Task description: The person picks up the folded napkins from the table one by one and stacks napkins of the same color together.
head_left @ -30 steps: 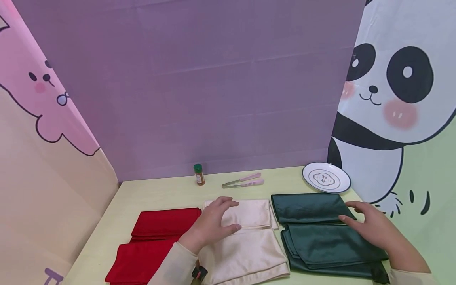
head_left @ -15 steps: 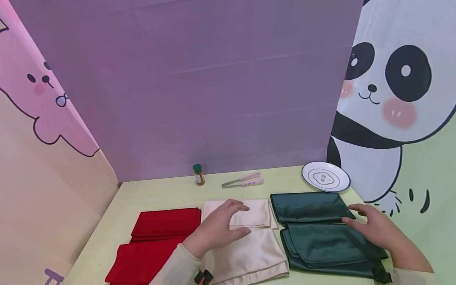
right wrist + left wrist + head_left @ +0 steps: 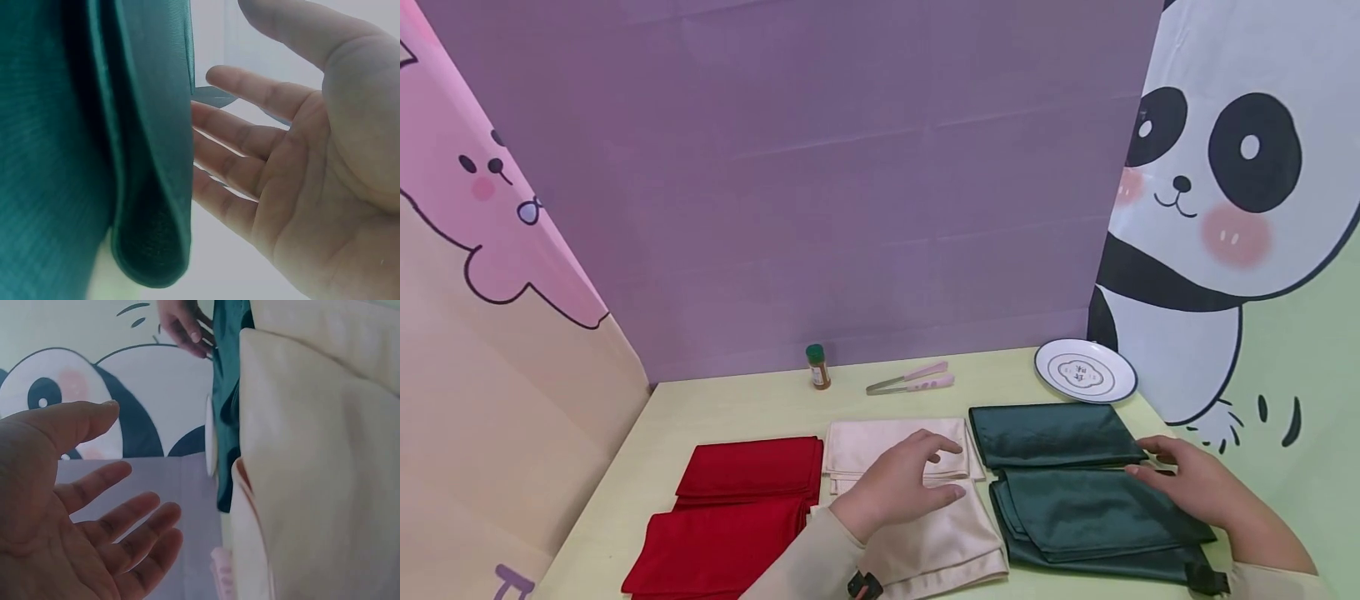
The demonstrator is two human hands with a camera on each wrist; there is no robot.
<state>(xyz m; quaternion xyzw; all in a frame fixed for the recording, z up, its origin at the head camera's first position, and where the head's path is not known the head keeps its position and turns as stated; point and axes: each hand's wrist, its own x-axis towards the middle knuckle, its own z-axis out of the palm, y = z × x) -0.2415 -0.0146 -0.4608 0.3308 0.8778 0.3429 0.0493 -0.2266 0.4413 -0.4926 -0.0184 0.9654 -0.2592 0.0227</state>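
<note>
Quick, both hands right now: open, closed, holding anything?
Left hand: open, holding nothing, above the cream cloth.
Right hand: open, holding nothing, fingers at the green cloth edge.

2 bare hands; cream long sleeves (image 3: 808, 558); black wrist strap (image 3: 1208, 578) on each arm

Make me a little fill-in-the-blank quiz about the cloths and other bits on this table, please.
1. The left hand hovers over the ____ cloth.
2. The right hand is at the edge of the ____ cloth.
3. The red cloth lies nearest the ____ wall panel.
4. The tongs lie between the spice jar and the ____.

Missing words: cream; green; pink; plate
</note>
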